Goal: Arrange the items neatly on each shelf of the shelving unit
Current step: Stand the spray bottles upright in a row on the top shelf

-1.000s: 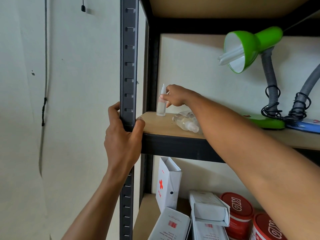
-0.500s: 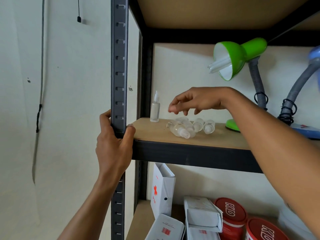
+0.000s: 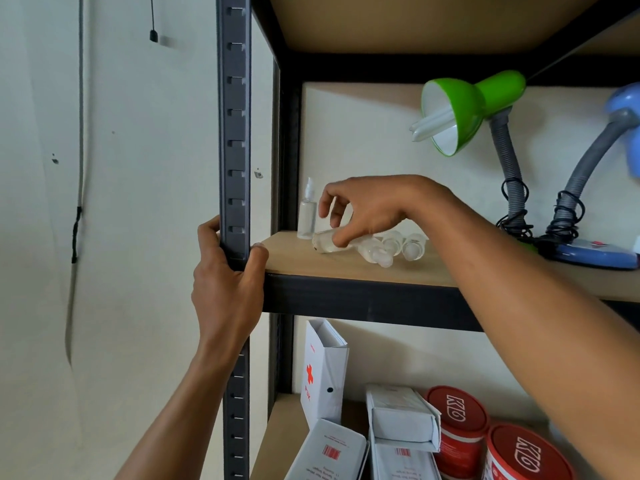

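the right hand [image 3: 367, 211] reaches over the middle shelf [image 3: 346, 268], its fingers [image 3: 341, 230] curled down and pinching a small clear bottle [image 3: 323, 243] that lies on its side on the wood, one end sticking out to the left of the fingertips. just past that end, left of the fingers and near the back corner, a clear spray bottle [image 3: 307, 216] stands upright; whether the two touch i cannot tell. right of the fingers, partly under the palm and wrist, more clear bottles [image 3: 412, 245] lie on their sides in a loose cluster. farther right of the hand stand a green desk lamp [image 3: 464, 109] and a blue desk lamp [image 3: 595, 251], each with a black cord wound round its grey neck. the left hand [image 3: 227, 282] grips the dark slotted upright post [image 3: 235, 133] at shelf level, its own fingers round the outer side and the thumb on the side toward the shelf. below both hands, on the lower shelf [image 3: 277, 427], are white boxes [image 3: 323, 372], one standing with a red cross, others lying, and two red-lidded tins [image 3: 457, 420] to their right
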A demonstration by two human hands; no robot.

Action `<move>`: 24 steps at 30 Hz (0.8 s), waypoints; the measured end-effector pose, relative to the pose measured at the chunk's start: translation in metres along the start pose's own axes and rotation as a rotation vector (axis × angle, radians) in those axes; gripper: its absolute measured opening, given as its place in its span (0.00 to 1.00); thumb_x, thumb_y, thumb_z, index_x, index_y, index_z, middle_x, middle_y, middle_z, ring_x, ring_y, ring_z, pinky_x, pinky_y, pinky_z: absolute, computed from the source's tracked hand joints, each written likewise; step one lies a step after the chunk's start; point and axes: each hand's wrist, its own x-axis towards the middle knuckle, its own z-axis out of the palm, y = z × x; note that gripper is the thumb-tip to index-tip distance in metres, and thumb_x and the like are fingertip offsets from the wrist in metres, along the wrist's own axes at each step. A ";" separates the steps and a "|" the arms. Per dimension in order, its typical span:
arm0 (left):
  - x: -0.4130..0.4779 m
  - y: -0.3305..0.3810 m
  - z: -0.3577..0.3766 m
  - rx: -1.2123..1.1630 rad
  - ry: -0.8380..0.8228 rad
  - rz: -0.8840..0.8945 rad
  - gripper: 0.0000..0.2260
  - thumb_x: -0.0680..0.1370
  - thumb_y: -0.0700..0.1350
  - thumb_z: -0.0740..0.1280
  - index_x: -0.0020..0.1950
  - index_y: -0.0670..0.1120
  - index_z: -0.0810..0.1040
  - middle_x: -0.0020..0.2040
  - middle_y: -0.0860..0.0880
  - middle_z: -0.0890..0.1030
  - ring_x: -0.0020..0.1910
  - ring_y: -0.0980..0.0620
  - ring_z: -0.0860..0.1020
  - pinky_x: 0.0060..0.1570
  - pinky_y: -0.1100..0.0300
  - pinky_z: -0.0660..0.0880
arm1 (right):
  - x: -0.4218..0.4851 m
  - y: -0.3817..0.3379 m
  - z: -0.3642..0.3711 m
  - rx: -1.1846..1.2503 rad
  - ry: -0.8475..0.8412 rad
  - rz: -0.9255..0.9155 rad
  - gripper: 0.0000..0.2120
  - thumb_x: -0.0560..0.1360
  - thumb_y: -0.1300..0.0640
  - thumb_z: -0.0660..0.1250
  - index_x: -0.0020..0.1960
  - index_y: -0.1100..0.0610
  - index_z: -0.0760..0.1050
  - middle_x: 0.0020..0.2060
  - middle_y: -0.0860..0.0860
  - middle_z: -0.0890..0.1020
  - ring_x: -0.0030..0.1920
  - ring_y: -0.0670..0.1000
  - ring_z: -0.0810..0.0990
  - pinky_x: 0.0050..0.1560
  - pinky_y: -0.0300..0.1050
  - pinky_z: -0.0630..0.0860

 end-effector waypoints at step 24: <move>0.002 -0.007 0.001 0.006 -0.001 0.019 0.19 0.78 0.46 0.68 0.67 0.46 0.68 0.43 0.58 0.75 0.40 0.63 0.76 0.37 0.63 0.70 | 0.084 0.044 -0.029 0.396 0.111 0.283 0.12 0.80 0.61 0.72 0.60 0.67 0.81 0.57 0.59 0.85 0.55 0.57 0.87 0.63 0.51 0.82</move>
